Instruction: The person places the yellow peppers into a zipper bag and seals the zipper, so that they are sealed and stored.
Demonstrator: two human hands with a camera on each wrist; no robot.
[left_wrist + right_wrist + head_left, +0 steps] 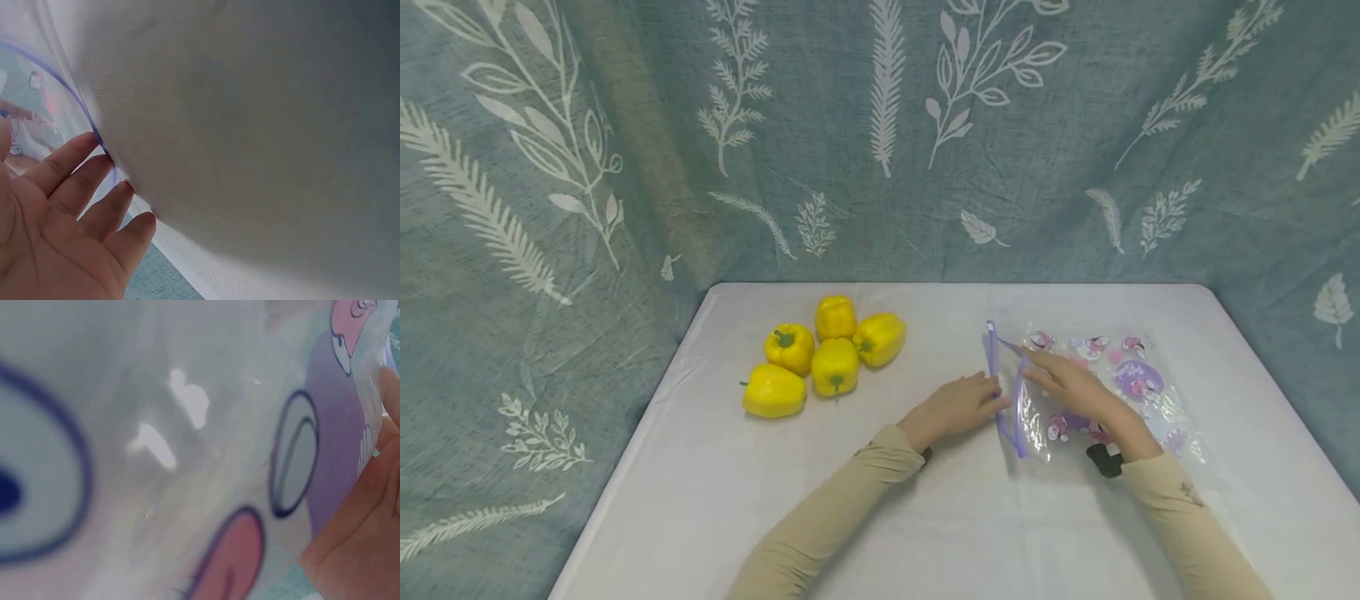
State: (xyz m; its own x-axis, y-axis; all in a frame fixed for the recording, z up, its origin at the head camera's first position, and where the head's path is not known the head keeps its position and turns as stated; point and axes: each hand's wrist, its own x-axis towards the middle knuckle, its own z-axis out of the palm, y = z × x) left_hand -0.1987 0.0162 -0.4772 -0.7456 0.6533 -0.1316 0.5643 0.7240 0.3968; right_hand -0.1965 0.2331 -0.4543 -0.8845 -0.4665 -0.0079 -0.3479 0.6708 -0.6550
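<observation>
A clear zip bag [1153, 417] printed with pink and purple cartoon figures lies on the right of the table, its mouth facing left and spread apart. My left hand [953, 408] is at the mouth's left purple zip strip [992, 354]. In the left wrist view its fingers [81, 178] are extended, tips against the purple edge. Over the bag's other purple strip [1018, 417] reaches my right hand [1071, 387], fingers stretched toward the mouth. The printed plastic [206, 444] fills most of the right wrist view, and only part of that hand shows at the right edge.
Several yellow bell peppers sit grouped left of centre, among them a front one [773, 392] and a right one [882, 338]. A white cloth covers the table [700, 500]. Blue-green curtains [850, 150] with white leaf prints hang behind and at both sides.
</observation>
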